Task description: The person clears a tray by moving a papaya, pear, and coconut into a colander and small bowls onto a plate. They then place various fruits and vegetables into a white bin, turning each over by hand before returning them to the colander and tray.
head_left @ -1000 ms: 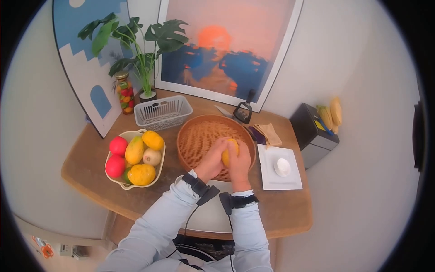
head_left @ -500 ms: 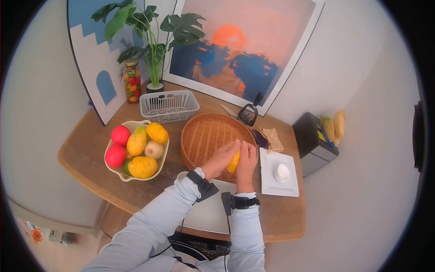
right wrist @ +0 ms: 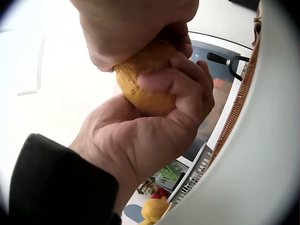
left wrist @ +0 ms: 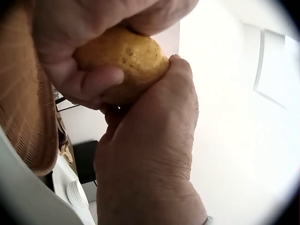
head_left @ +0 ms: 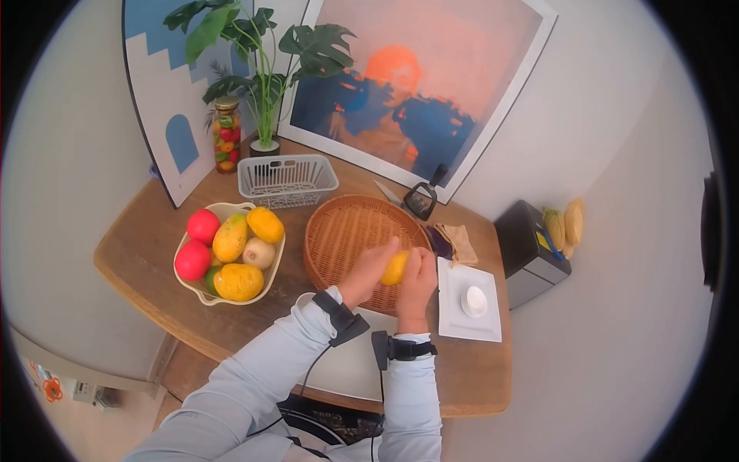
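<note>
In the head view both hands meet over the front right part of a round wicker tray (head_left: 346, 235). Between them is a yellow, speckled mango (head_left: 396, 268). My left hand (head_left: 368, 279) curls its fingers around the fruit from the left. From the right, my right hand (head_left: 416, 291) grips the other end of it. The left wrist view shows the mango (left wrist: 136, 58) close up, with brown specks on its skin and fingers wrapped over it. Much of the fruit is covered by both hands in the right wrist view.
A cream bowl (head_left: 272, 273) of mixed produce stands left. Behind are a grey basket (head_left: 288, 183), a knife (head_left: 387, 192) and a black-handled tool (head_left: 422, 200). A white square plate (head_left: 486, 327) with a small white bowl (head_left: 474, 301) lies right. A white board (head_left: 346, 362) lies in front.
The mango and hands first shifted rightward in the head view, then the hands parted slightly, showing more of the fruit. The head view has tilted a little.
</note>
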Demonstrator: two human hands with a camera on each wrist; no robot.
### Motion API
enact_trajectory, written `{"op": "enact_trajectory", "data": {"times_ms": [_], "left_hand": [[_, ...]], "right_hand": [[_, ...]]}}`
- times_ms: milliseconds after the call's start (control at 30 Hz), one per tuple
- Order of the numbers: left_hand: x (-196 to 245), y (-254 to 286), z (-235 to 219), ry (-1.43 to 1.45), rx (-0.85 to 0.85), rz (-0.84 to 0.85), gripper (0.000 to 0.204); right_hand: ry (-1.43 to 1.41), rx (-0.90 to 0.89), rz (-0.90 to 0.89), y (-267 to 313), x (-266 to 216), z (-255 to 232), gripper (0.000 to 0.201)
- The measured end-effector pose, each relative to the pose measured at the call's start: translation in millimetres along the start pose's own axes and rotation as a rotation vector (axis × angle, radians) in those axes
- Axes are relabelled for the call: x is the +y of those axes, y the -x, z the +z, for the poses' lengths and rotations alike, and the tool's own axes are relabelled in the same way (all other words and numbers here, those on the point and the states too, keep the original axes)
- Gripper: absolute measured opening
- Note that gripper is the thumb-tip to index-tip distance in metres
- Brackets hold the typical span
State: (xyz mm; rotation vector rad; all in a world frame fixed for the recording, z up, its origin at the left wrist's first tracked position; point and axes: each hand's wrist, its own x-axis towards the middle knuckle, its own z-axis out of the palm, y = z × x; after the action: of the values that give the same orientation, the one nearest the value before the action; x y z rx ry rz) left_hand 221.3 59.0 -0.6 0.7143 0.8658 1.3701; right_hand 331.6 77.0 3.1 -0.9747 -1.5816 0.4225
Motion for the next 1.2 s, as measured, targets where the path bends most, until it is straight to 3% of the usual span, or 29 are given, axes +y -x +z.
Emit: {"op": "enact_trajectory", "data": {"times_ms": [33,67,133,233,267,333,433,467,533,633,667,767,833,867,967,1033,1133,1200], "left_hand": [[4.2,2.8,-4.0,0.106,-0.015,-0.072,0.041],[5.5,4.2,-6.2,0.211,-0.030,-0.147,0.039],[-4.9,-9.0,-9.1,-0.044,0.049,0.121,0.037],[-15.2,-13.4,-11.3,-0.607,0.189,0.675,0.036],[-13.5,-10.6,-9.6,-0.826,0.238,0.884,0.036],[-11.1,-10.3,-3.0,-0.634,0.262,0.641,0.034],[8.1,-1.1,-5.2,-0.335,0.167,0.144,0.033],[15.5,2.6,-6.7,-0.233,0.117,-0.042,0.034],[-2.7,-4.6,-8.4,-0.410,0.141,0.329,0.033],[-12.9,-15.6,-7.7,-0.645,0.160,0.810,0.032],[-10.9,-15.1,-6.6,-0.721,0.162,0.955,0.032],[20.8,11.3,4.2,-0.279,0.099,0.136,0.029],[15.4,3.5,-8.9,-0.175,0.055,0.067,0.030],[11.3,-1.2,-14.1,-0.122,0.035,0.034,0.031],[-1.4,-8.6,-9.9,-0.476,0.129,0.467,0.031],[-2.2,-7.2,-9.4,-0.495,0.094,0.387,0.032],[6.3,-3.7,-11.5,-0.439,-0.047,0.279,0.036],[10.0,-6.2,-19.0,-0.412,-0.161,0.250,0.043]], "right_hand": [[0.065,0.028,-0.170,1.2,-1.5,2.3,0.029],[0.104,0.044,-0.217,1.4,-2.0,4.3,0.030],[0.182,0.073,-0.311,0.5,-1.8,7.9,0.032],[-0.375,-0.073,0.502,-0.5,6.8,6.9,0.034],[-0.374,-0.079,0.547,-1.7,1.5,3.5,0.034],[-0.373,-0.086,0.637,-4.4,-12.3,-5.0,0.035],[0.062,0.056,-0.067,2.2,4.4,7.6,0.037],[0.023,0.038,0.009,3.2,5.4,7.5,0.037],[-0.057,-0.002,0.157,1.5,3.0,7.3,0.035],[-0.388,-0.135,0.906,-11.3,-9.0,-10.9,0.034],[-0.342,-0.110,0.714,-9.5,-4.6,-8.7,0.034],[-0.156,-0.029,0.175,-0.9,6.0,-0.2,0.035],[0.025,0.015,-0.136,1.7,1.8,5.0,0.036],[-0.029,-0.010,-0.022,2.3,3.6,5.1,0.038],[-0.203,-0.066,0.322,0.7,6.6,2.1,0.043],[-0.341,-0.071,0.558,-2.0,2.8,-5.8,0.043],[-0.297,-0.008,0.360,-1.1,25.0,-3.0,0.047],[-0.269,-0.118,0.429,-6.9,23.7,-9.4,0.050]]}}
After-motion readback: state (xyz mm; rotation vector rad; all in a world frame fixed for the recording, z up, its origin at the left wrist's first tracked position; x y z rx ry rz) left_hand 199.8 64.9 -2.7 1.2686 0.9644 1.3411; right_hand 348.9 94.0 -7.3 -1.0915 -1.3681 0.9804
